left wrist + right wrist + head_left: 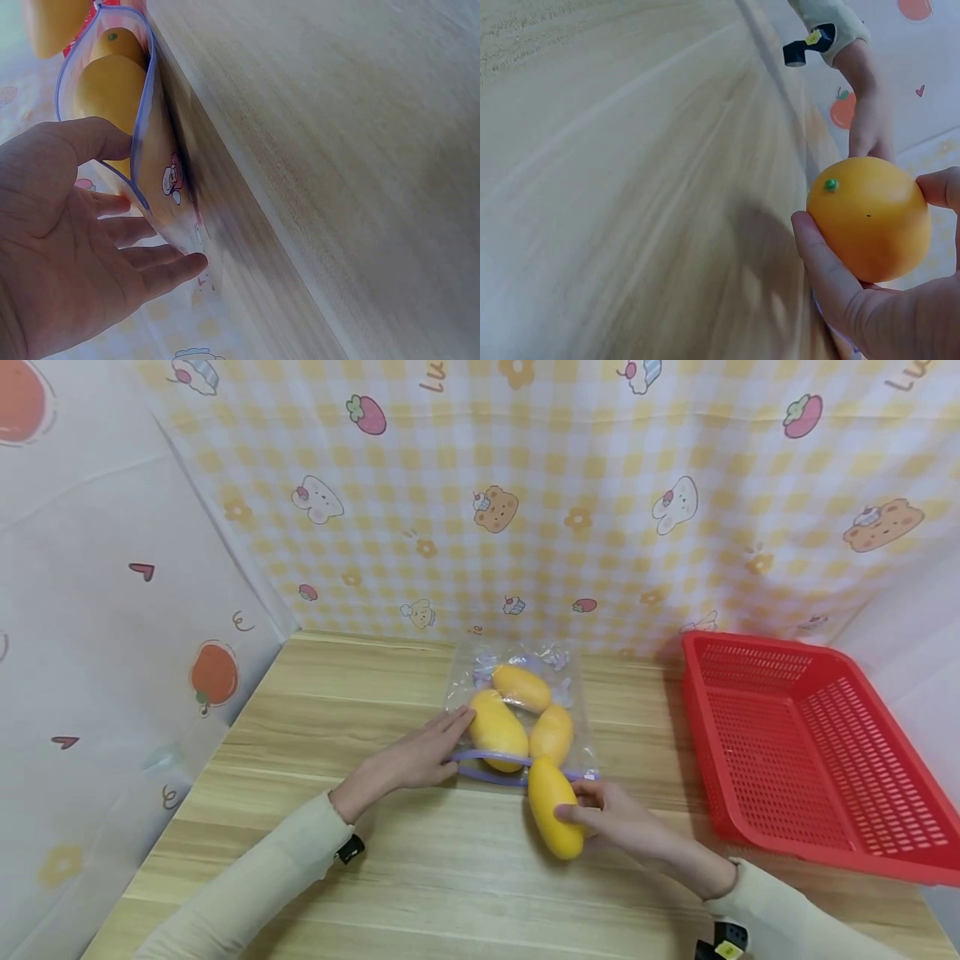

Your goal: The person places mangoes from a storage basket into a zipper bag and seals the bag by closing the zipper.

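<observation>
A red basket [701, 739] stands right of the clear bag [582, 718], which holds three mangoes [497, 727]. The right hand [615, 817] grasps another mango [551, 806] at the bag's near right rim, hiding part of it. The left hand [423, 753], fingers loosely extended, touches the bag's left edge. The basket's right end is cut off.

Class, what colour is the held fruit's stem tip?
Green: the stem tip shows best in the right wrist view.

Red basket [772, 760] at right, wood-grain table [435, 893], yellow-checked backdrop cloth [450, 452]
</observation>
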A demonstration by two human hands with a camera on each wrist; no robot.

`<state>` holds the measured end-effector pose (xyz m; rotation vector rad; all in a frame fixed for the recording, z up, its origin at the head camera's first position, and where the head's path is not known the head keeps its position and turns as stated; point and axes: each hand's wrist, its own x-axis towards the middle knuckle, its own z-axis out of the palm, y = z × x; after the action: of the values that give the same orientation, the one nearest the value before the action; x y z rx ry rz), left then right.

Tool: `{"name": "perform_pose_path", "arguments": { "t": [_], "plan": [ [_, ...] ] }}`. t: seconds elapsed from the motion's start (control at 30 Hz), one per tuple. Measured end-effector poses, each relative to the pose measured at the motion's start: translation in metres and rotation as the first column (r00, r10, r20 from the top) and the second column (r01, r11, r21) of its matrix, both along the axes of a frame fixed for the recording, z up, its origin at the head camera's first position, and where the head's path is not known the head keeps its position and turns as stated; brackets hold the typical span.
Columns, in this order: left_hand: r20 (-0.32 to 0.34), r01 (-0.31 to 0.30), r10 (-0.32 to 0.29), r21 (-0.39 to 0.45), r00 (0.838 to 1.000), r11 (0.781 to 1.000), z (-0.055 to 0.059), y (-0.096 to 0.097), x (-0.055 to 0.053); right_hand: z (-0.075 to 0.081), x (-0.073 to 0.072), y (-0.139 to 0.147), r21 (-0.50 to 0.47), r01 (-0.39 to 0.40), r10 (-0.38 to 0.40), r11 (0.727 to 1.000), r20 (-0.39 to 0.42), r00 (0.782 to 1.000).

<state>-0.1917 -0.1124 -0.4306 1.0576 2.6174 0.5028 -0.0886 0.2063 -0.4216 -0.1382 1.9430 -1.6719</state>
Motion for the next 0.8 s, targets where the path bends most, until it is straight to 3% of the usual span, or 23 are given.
{"name": "perform_pose_path", "arguments": {
  "t": [0.57, 0.8],
  "plan": [
    [-0.002, -0.006, 0.006, -0.001, 1.000, 1.000, 0.001, 0.001, 0.000, -0.019, 0.006, -0.013, -0.189, 0.000, 0.030, 0.982, 0.155, 0.987],
    [0.004, -0.008, 0.008, -0.003, 1.000, 1.000, 0.001, 0.001, 0.000, -0.022, 0.005, -0.021, -0.193, 0.004, 0.033, 0.981, 0.188, 0.982]
  ]
}}
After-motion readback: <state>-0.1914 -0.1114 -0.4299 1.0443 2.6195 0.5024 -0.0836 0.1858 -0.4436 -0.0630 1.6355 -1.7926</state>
